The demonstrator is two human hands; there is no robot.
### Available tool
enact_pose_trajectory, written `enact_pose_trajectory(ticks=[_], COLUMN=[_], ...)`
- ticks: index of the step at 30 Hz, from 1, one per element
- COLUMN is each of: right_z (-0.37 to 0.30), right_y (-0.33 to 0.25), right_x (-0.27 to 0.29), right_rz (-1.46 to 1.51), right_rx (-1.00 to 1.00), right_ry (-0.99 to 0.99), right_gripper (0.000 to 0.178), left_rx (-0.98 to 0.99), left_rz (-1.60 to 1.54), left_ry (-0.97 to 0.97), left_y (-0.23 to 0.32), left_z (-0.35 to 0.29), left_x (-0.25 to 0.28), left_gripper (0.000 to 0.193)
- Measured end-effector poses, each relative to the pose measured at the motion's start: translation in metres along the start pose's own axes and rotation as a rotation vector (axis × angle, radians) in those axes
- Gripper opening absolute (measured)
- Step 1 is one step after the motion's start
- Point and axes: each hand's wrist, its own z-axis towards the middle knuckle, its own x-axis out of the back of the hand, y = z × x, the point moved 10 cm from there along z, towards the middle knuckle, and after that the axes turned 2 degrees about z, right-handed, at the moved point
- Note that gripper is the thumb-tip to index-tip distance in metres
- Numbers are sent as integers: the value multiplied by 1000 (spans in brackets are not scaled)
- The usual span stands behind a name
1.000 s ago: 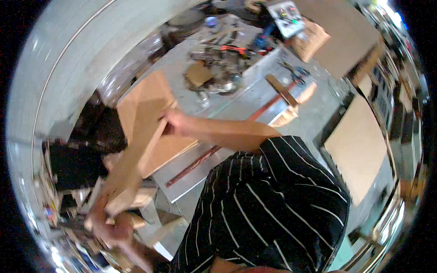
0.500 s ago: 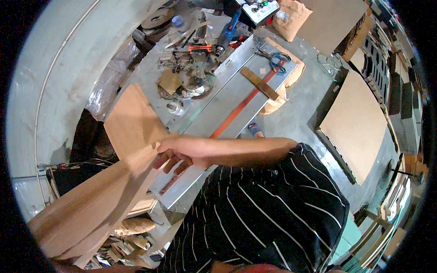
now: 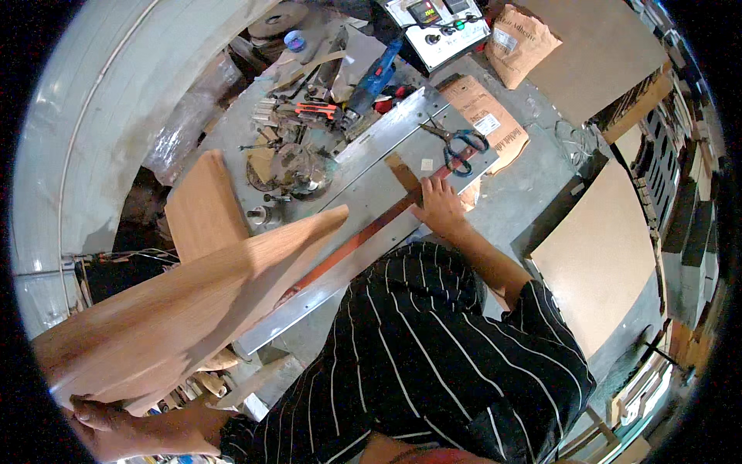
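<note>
The left hand (image 3: 135, 429) grips the near end of a long, flat, light-brown wooden board (image 3: 185, 309), fingers curled around its edge; the board extends away from the grip, tilted above the grey metal workbench (image 3: 371, 182). The right hand (image 3: 439, 207) rests open, palm down, on a narrow reddish-brown wooden strip (image 3: 363, 236) lying on that bench, just short of the blue-handled scissors (image 3: 460, 139).
</note>
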Motion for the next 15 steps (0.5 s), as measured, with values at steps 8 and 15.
enact_pose_trajectory(ticks=[8, 15], right_z=[15, 31], right_y=[24, 1], right_x=[8, -16], right_rz=[487, 346], right_rx=[296, 529], right_ry=[-108, -200], right_gripper=[73, 53], left_rx=[207, 145], left_rz=[-485, -476], left_ry=[-100, -255], left_y=[34, 85], left_z=[-38, -67], left_x=[-37, -64], left_gripper=[78, 69])
